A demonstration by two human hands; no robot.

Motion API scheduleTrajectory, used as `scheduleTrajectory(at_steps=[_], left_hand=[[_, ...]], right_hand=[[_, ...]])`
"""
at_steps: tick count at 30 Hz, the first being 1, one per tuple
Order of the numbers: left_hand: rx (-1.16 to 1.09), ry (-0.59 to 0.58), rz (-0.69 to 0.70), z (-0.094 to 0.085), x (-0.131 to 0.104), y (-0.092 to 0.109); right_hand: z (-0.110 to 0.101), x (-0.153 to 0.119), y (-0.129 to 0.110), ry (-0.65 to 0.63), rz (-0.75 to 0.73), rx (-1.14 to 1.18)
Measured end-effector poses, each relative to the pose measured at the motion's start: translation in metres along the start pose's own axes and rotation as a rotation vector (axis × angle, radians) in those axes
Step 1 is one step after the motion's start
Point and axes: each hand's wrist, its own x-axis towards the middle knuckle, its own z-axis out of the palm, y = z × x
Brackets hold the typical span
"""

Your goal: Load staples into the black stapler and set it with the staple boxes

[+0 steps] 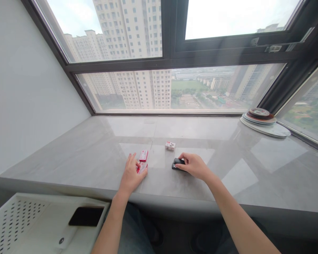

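Phone [86, 216] nearest, then left hand [131, 173] on the near box [142, 168], grip unclear, well apart from right hand [194, 165], clamped on the stapler [179, 161] atop the counter [159, 185], and one careless left nudge could knock the far box [143, 155] askew!

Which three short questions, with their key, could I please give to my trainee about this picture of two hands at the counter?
1. Which hand grips the black stapler?
2. True or false: the stack of round, flat pieces is farther to the right than the black stapler.
3. Choose one. The left hand is nearest to:
a) the black stapler
b) a red-and-white box
c) the stack of round, flat pieces

Key: 1. The right hand. 2. True. 3. b.
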Motion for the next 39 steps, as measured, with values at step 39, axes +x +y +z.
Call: scheduleTrajectory(at_steps=[39], left_hand=[[0.265, -0.037, 0.124, 0.092, -0.026, 0.121]], right_hand=[[-0.016, 0.096, 0.056, 0.033, 0.203, 0.247]])
